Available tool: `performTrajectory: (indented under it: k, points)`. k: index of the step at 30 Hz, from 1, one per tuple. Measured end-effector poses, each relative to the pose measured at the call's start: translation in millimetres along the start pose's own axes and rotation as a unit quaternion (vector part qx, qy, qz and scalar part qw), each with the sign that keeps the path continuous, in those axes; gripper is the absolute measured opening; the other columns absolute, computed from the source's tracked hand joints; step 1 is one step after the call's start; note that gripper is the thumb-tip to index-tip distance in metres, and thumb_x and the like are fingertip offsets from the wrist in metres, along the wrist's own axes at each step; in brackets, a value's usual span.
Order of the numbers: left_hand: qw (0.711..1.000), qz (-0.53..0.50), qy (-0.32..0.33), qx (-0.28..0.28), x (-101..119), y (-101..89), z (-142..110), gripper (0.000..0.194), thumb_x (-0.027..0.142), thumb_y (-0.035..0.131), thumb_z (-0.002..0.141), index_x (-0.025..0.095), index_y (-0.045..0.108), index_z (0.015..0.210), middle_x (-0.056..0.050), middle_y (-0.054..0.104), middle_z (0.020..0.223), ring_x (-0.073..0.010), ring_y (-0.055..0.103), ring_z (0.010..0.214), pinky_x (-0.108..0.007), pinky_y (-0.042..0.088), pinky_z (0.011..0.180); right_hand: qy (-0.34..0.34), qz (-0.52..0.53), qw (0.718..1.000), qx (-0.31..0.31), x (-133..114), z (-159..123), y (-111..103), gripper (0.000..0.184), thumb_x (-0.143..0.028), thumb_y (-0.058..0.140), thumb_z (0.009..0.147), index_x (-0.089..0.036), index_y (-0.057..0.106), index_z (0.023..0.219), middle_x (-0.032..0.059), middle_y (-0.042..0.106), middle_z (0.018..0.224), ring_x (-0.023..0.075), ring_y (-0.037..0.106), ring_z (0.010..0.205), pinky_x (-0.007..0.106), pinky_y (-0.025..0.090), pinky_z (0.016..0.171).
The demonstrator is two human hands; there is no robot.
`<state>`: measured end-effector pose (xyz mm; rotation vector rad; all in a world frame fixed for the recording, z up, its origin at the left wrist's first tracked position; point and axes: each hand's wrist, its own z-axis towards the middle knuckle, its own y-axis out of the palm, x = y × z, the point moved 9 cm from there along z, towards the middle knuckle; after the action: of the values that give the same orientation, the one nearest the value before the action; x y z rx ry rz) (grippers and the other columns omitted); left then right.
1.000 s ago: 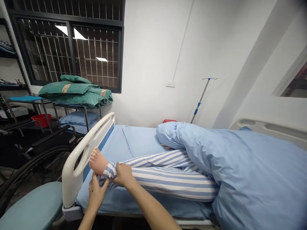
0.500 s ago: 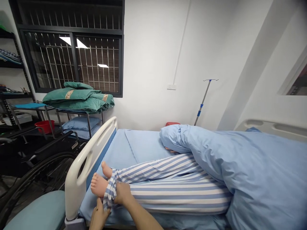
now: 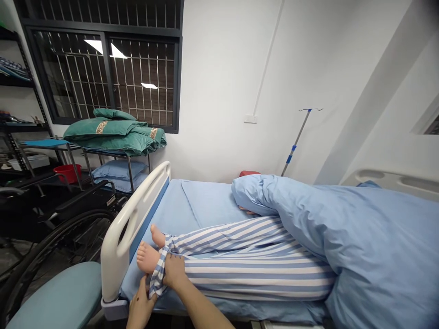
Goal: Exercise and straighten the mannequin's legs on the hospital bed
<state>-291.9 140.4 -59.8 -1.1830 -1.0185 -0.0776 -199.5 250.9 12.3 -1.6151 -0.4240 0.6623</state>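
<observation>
A hospital bed with a pale blue sheet (image 3: 209, 203) is stretching across the view, its white side rail (image 3: 118, 242) standing near the foot end, while a blue duvet (image 3: 343, 237) is covering the upper body of what looks like a care manikin. Its legs, in blue-and-white striped pyjama trousers (image 3: 254, 269), are lying along the mattress, with the bare feet (image 3: 147, 257) just beside the rail. The cotton looks soft and slack, so it will probably bunch easily and slide over the smooth foot, while the leg is likely heavier and stiffer; the hem seems the surest place to take hold. The right hand (image 3: 174, 270) is reaching in from the lower right, its fingers closed over the trouser cuff (image 3: 158, 274) at the ankle. The left hand (image 3: 140, 310) is curling up from below, partly hidden by the cloth, so I cannot tell how firmly it is gripping.
</observation>
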Motion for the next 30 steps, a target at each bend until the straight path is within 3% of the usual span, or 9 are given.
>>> performTrajectory:
  k: [4,7,11,15,17,20,25,27,30]
  points:
    - [0.991,-0.041,0.042,0.117,23.9,-37.9,-19.6,0.053,0.041,0.044,0.07,0.012,0.049,0.114,-0.014,0.063,0.103,-0.029,0.058,0.101,-0.043,0.043,0.091,-0.022,0.051,0.998,-0.009,2.6,-7.1,-5.6,0.069,-0.03,0.075,0.052,-0.011,0.052,0.115,0.0172,0.059,0.111,0.0322,0.055,0.103,0.046,0.041,0.089]
    - [0.982,-0.112,0.067,0.133,68.4,-53.1,-27.9,0.039,0.044,0.046,0.071,0.017,0.055,0.098,-0.01,0.063,0.096,-0.0262,0.058,0.094,-0.039,0.045,0.087,-0.064,0.145,0.986,0.043,16.2,-22.5,-29.5,0.052,-0.028,0.066,0.062,-0.015,0.055,0.111,0.0116,0.059,0.11,0.0275,0.055,0.104,0.039,0.042,0.09]
    - [0.974,-0.189,0.118,0.05,154.9,-36.4,-20.7,0.032,0.049,0.043,0.078,0.021,0.05,0.065,0.0,0.055,0.063,-0.0173,0.053,0.065,-0.028,0.043,0.066,-0.05,0.258,0.947,0.186,66.4,-55.5,-74.8,0.026,-0.013,0.05,0.073,-0.018,0.059,0.097,0.0043,0.062,0.098,0.0171,0.055,0.097,0.026,0.041,0.087]
    - [0.961,-0.233,0.149,-0.006,211.4,4.0,-0.6,0.043,0.05,0.036,0.083,0.021,0.034,0.052,0.004,0.036,0.049,-0.0122,0.04,0.052,-0.025,0.034,0.055,0.024,0.337,0.906,0.256,128.8,-92.2,-87.4,0.014,-0.014,0.043,0.079,-0.018,0.056,0.079,0.0021,0.062,0.079,0.0147,0.057,0.077,0.022,0.041,0.071]
    - [0.966,-0.209,0.155,-0.012,214.0,24.6,12.2,0.042,0.048,0.035,0.083,0.021,0.033,0.052,0.003,0.036,0.049,-0.0124,0.04,0.053,-0.024,0.032,0.055,0.049,0.361,0.89,0.274,152.2,-110.8,-80.1,0.016,-0.017,0.041,0.083,-0.019,0.054,0.074,0.0016,0.06,0.073,0.0146,0.056,0.072,0.022,0.04,0.066]
    - [0.985,-0.083,0.153,-0.001,193.6,45.0,29.6,0.036,0.042,0.037,0.082,0.02,0.042,0.054,0.001,0.048,0.053,-0.0147,0.048,0.059,-0.024,0.032,0.058,0.092,0.364,0.883,0.281,173.3,-134.2,-54.3,0.017,-0.02,0.041,0.085,-0.019,0.051,0.07,0.0015,0.058,0.069,0.0153,0.055,0.067,0.022,0.037,0.061]
    - [0.982,0.122,0.14,-0.004,165.9,52.9,39.3,0.029,0.033,0.037,0.085,0.021,0.056,0.066,-0.003,0.064,0.069,-0.0175,0.058,0.068,-0.024,0.032,0.059,0.119,0.343,0.898,0.248,159.7,-140.7,-17.6,0.018,-0.018,0.043,0.082,-0.019,0.047,0.065,0.0007,0.056,0.064,0.0143,0.052,0.062,0.023,0.031,0.057]
    - [0.978,0.153,0.142,-0.02,166.3,54.1,38.0,0.029,0.032,0.035,0.086,0.021,0.058,0.07,-0.003,0.067,0.076,-0.0177,0.06,0.072,-0.024,0.034,0.061,0.104,0.34,0.906,0.229,140.4,-128.6,-23.2,0.018,-0.018,0.043,0.082,-0.019,0.048,0.064,-0.0006,0.055,0.061,0.0128,0.05,0.058,0.022,0.027,0.054]
    - [0.975,0.161,0.151,-0.037,168.7,56.2,36.7,0.021,0.026,0.042,0.083,0.021,0.061,0.077,-0.005,0.068,0.084,-0.0191,0.062,0.08,-0.025,0.039,0.066,0.052,0.329,0.914,0.233,106.4,-99.4,-59.5,0.018,-0.02,0.045,0.082,-0.018,0.049,0.064,-0.0017,0.055,0.059,0.0109,0.047,0.056,0.023,0.024,0.053]
